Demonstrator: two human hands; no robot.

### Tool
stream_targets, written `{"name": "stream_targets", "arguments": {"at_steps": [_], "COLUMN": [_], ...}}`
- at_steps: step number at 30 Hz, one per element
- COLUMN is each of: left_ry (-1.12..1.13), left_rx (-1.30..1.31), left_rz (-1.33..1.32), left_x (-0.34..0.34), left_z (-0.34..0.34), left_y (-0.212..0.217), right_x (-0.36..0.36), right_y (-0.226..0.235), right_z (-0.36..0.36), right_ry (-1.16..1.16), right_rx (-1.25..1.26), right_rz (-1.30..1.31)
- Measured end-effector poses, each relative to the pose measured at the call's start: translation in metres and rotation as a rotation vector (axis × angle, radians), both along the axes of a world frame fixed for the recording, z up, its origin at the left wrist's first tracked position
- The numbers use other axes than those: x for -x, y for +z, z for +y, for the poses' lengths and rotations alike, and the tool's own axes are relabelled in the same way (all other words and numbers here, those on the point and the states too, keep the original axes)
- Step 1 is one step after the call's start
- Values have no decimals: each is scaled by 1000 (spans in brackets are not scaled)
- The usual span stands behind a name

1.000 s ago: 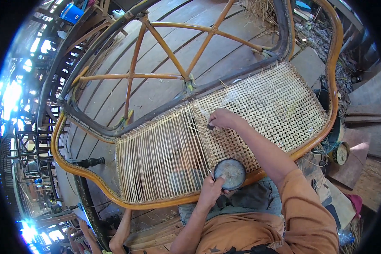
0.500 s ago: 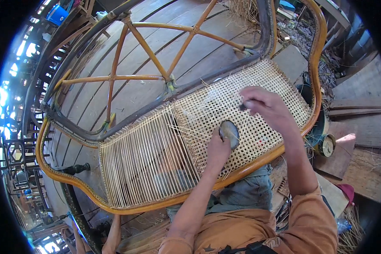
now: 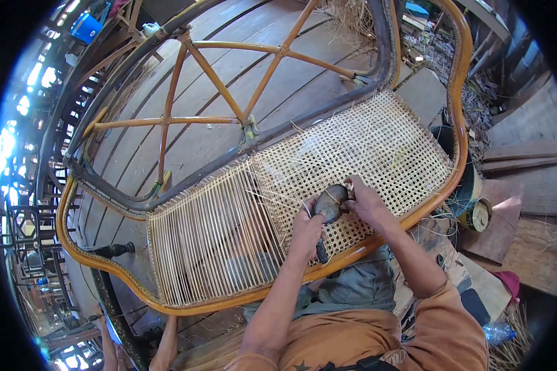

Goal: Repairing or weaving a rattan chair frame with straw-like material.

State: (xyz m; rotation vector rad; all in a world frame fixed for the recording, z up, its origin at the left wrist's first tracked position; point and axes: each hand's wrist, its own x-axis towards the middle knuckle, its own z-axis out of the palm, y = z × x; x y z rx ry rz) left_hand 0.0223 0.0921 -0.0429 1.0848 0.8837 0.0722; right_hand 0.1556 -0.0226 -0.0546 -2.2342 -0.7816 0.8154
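A rattan bench seat lies before me, its right part a woven cane panel (image 3: 352, 145) with small openings. The left part has only parallel cane strands (image 3: 207, 238). Over the woven panel, near its front edge, my left hand (image 3: 306, 236) grips a smooth, oval, grey-brown object (image 3: 331, 207). A thin pale strand crosses that object's face. Below the left fingers sticks out a short dark rod (image 3: 322, 252). My right hand (image 3: 366, 202) is closed at the oval's right edge; what its fingertips pinch is hidden.
A curved, glossy rattan rail (image 3: 346, 253) borders the seat near my lap. Beyond stands a backrest of crossed rattan poles (image 3: 167, 117). To the right are a tin can (image 3: 478, 214) and loose boards (image 3: 526, 167). Another person's bare legs (image 3: 166, 346) show at the lower left.
My right hand has come down and left from above the panel to the oval object. The oval has tilted in my left hand, and the dark rod now shows below it.
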Motion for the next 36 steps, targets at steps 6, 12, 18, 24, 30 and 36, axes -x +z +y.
{"name": "stream_targets", "arguments": {"at_steps": [6, 12, 18, 24, 30, 36], "left_ry": [-134, -77, -84, -64, -5, -69], "left_rx": [16, -39, -151, 71, 135, 74], "left_rz": [-86, 39, -128, -28, -35, -34], "left_x": [-13, -27, -47, -42, -39, 43], "left_z": [13, -22, -41, -40, -25, 10], "left_y": [4, -15, -52, -47, -17, 32], "right_x": [0, 14, 14, -115, -122, 21], "right_y": [-4, -30, -20, 132, 290, 101], "right_z": [-6, -1, 6, 25, -58, -42], "right_ry": [-88, -502, -624, -662, -219, -248], "right_rx": [-290, -683, -802, 11, -244, -258], "right_rz": [255, 219, 167, -1040, -1765, 74]}}
